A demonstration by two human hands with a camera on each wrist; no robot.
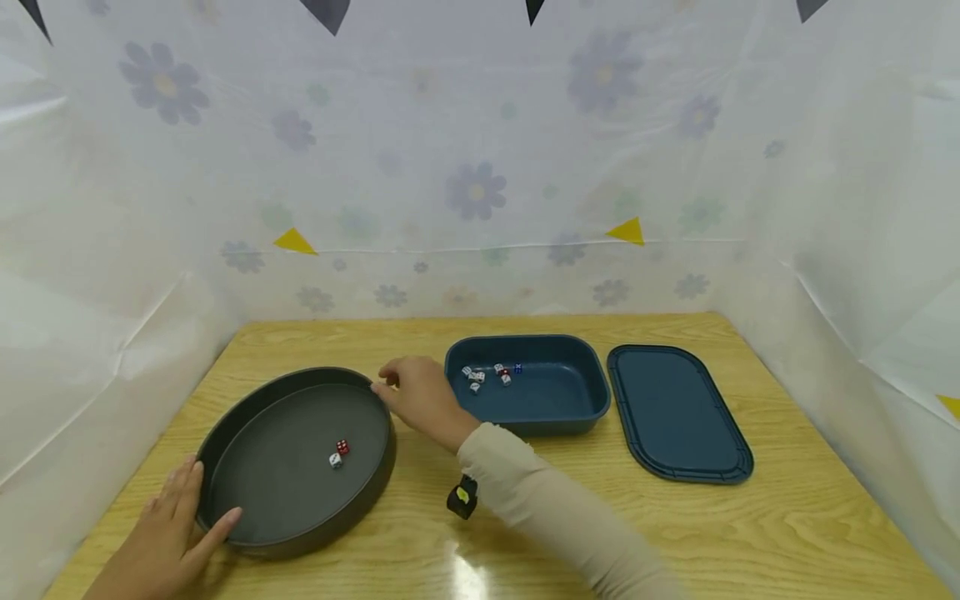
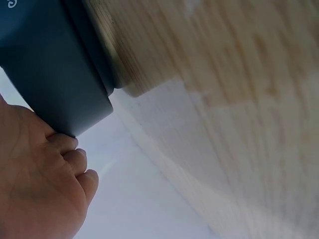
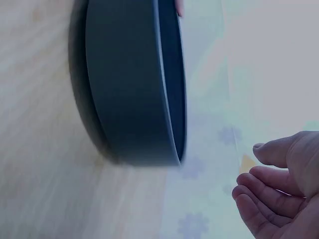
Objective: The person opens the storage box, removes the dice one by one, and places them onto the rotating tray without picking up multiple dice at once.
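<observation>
Two dice (image 1: 338,453) lie in the round tray (image 1: 225,429) at lower left, nearer the left hand (image 1: 174,527) gripping its rim, while the right hand (image 1: 417,395) hovers empty and relaxed at the tray's upper-right edge.

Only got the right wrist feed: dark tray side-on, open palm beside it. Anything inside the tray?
Observer: Two dice lie in the round tray, a red die and a white die.
Operator: Where's that palm relative to it?
Observer: The right hand is by the tray's far right rim, between it and a blue bin.
Operator: Left hand?
Observer: The left hand holds the near left rim, thumb over the edge.
</observation>
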